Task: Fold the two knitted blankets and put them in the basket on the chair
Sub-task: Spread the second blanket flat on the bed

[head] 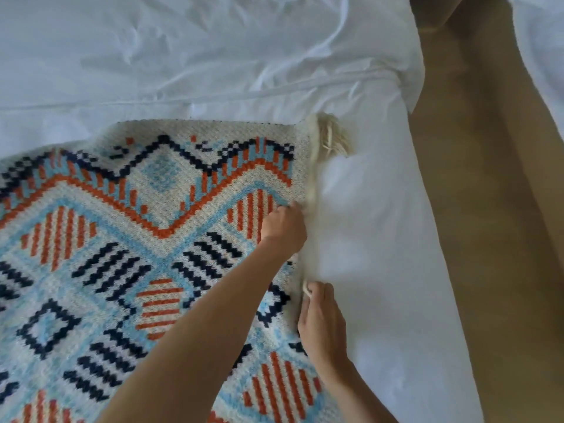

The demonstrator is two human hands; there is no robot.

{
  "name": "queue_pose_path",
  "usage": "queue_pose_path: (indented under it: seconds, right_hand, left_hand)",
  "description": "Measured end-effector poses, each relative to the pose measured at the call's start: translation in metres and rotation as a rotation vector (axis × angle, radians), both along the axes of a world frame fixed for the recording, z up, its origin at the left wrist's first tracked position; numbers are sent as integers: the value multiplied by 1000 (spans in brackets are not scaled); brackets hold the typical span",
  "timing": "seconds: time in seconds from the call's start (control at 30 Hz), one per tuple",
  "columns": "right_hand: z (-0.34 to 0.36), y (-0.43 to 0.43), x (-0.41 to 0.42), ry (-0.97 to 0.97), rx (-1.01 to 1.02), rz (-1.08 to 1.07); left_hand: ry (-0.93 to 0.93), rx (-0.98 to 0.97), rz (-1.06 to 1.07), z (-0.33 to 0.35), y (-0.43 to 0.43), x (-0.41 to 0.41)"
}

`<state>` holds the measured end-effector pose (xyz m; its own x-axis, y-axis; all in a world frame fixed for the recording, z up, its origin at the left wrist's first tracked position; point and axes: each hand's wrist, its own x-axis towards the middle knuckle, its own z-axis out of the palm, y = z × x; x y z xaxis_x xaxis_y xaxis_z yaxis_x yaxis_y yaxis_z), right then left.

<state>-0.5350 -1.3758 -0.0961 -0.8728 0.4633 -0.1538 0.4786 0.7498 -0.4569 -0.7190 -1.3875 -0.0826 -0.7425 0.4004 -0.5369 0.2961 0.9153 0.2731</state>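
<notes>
A knitted blanket (122, 239) with cream, light blue, orange and navy diamond patterns lies spread flat on a white bed (183, 56). Its right edge carries a cream fringe (329, 135). My left hand (283, 227) grips that right edge with curled fingers, farther up the bed. My right hand (320, 325) pinches the same fringed edge nearer to me, with a cream strand between its fingers. A second blanket, the basket and the chair are out of view.
The white bedsheet (381, 270) ends at the bed's right side. Beyond it runs a tan floor (488, 209). More white fabric (543, 41) shows at the top right corner.
</notes>
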Motion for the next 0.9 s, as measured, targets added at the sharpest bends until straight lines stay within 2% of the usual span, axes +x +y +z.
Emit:
queue_pose_path:
  seconds: [0.1,0.2,0.37,0.53,0.73,0.9]
  right_hand:
    - [8,32,11,84,-38,-216]
    - [12,52,23,129,-34,-311]
    - [2,42,53,-7,12,-224]
    - [6,18,109,-87,45,-126]
    - [11,1,191,-125,132,-84]
    - [14,-10,233,-204,147,-81]
  left_hand:
    - [-115,328,268,10,15,0]
    - [-166,494,200,17,28,13]
    - [-139,281,29,12,27,35]
    - [-177,230,-113,13,19,64]
    - [-252,115,-284,13,0,139]
    - [-217,63,-359,16,-12,192]
